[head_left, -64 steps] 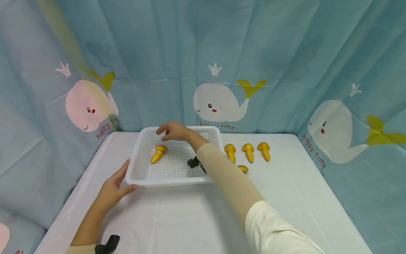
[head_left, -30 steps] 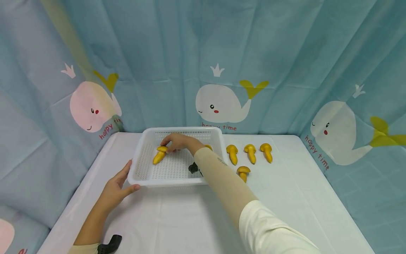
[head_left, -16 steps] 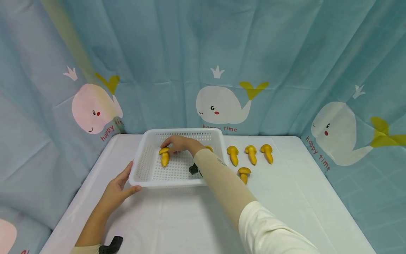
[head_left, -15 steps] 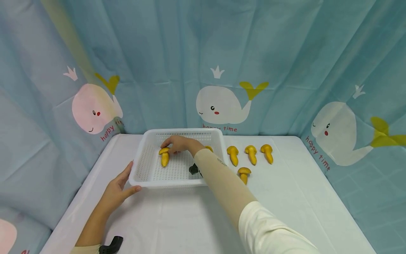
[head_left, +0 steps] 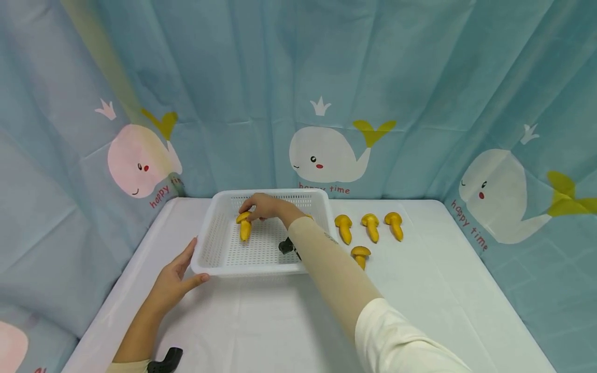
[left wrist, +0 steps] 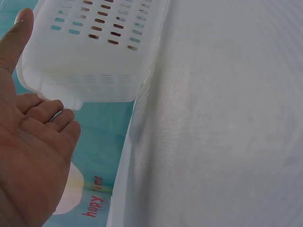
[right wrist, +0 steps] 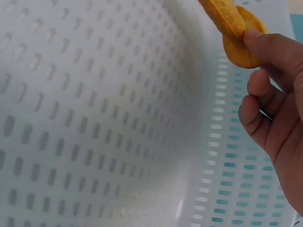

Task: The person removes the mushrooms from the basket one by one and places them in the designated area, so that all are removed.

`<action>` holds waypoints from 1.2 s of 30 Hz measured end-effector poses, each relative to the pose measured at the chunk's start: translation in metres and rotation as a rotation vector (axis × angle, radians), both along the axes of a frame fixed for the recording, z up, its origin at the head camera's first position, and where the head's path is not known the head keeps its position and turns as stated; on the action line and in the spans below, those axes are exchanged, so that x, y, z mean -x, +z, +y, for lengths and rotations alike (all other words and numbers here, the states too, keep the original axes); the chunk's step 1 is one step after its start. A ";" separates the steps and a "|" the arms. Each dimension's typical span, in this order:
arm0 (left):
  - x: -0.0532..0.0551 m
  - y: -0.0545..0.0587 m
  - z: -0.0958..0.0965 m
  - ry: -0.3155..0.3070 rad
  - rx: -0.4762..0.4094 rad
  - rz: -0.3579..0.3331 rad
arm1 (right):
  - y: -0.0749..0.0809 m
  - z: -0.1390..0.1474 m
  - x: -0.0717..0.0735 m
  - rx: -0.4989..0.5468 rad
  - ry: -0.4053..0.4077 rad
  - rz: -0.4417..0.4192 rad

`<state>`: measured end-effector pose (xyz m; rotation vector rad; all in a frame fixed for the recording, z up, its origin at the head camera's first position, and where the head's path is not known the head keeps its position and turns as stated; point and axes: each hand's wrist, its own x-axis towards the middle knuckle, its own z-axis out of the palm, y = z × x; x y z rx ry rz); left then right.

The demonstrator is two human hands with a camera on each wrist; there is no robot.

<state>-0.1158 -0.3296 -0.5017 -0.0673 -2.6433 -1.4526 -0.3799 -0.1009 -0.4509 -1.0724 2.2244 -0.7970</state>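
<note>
A yellow mushroom (head_left: 244, 231) hangs stem down over the left part of a white perforated plastic basket (head_left: 261, 270). My right hand (head_left: 267, 205) pinches it by thumb and fingers; the right wrist view shows the thumb on the mushroom (right wrist: 230, 21) where stem meets cap, with other fingers loosely bent. My left hand (head_left: 169, 285) stays at the basket's front left corner, thumb stretched along the front and fingers beside the left wall. In the left wrist view the left palm (left wrist: 35, 151) faces up, holding nothing. Another yellow mushroom (head_left: 309, 216) lies in the basket, mostly hidden behind the right forearm.
Right of the basket, three yellow mushrooms lie in a row on the white table, the middle one (head_left: 370, 228) among them. One more mushroom (head_left: 361, 256) lies nearer, partly behind the right sleeve. A blue whale-print curtain (head_left: 420, 103) borders the table.
My right hand came down to the mushroom lying in the basket and took hold of its cap end. The slanted mushroom swung straight and has now risen a little. The left hand kept its place.
</note>
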 end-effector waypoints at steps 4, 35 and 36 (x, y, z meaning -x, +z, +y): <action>-0.001 0.002 0.001 0.009 0.003 -0.014 | 0.007 0.004 0.001 0.024 -0.014 0.038; -0.002 0.006 0.000 -0.029 0.017 0.007 | 0.088 0.057 -0.025 0.141 0.017 0.232; -0.002 0.006 -0.001 -0.028 0.018 0.003 | 0.089 0.060 -0.026 0.141 0.020 0.239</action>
